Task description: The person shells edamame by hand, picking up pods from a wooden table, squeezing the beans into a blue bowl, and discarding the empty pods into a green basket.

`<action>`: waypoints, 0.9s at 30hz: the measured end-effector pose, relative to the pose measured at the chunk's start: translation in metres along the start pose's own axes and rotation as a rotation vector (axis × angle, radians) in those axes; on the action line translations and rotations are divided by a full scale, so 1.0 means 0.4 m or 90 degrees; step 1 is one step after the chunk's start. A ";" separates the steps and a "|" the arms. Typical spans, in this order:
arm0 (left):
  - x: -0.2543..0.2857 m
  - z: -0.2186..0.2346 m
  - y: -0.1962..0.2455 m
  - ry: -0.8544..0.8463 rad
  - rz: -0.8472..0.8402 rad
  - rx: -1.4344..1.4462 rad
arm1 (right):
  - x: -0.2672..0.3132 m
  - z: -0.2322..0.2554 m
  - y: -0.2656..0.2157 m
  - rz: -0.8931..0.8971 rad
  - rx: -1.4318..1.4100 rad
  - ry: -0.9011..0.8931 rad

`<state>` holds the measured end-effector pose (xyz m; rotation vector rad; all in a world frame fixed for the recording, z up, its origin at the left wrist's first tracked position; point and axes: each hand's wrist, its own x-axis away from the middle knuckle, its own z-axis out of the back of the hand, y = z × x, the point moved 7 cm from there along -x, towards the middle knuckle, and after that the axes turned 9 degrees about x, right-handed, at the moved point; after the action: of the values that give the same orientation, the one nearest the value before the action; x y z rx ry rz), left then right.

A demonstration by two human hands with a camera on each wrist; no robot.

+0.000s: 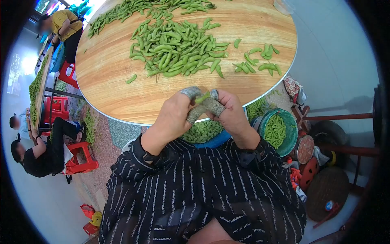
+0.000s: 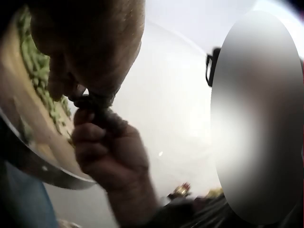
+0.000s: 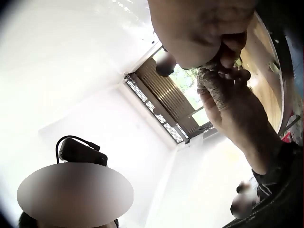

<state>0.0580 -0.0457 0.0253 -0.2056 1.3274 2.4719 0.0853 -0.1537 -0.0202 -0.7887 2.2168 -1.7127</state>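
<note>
In the head view a green pod (image 1: 202,97) is pinched between the two hands, just off the near edge of the round wooden table (image 1: 109,95). My left hand (image 1: 172,114) grips it from the left, with grey wrapping on its thumb and a finger. From the right, my right hand (image 1: 231,112) holds it too, its fingers curled and wrapped the same way. A heap of pods (image 1: 174,49) lies on the table beyond. In the left wrist view the hands meet; the pod is hard to make out there.
A blue basin (image 1: 215,140) of green beans or pods stands below the hands. Right of it is a green bucket (image 1: 276,132) with pods. Small groups of pods (image 1: 266,51) lie on the table's right side. People sit at another table (image 1: 40,89) on the left, near red stools (image 1: 83,160).
</note>
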 end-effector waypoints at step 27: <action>0.027 -0.057 -0.104 0.090 0.264 0.642 | 0.001 -0.017 0.010 -0.038 -0.070 -0.086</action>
<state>0.0617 -0.0410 -0.0230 0.1602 2.6798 1.7383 0.0805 -0.1475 -0.0220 -0.9756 2.2307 -1.5253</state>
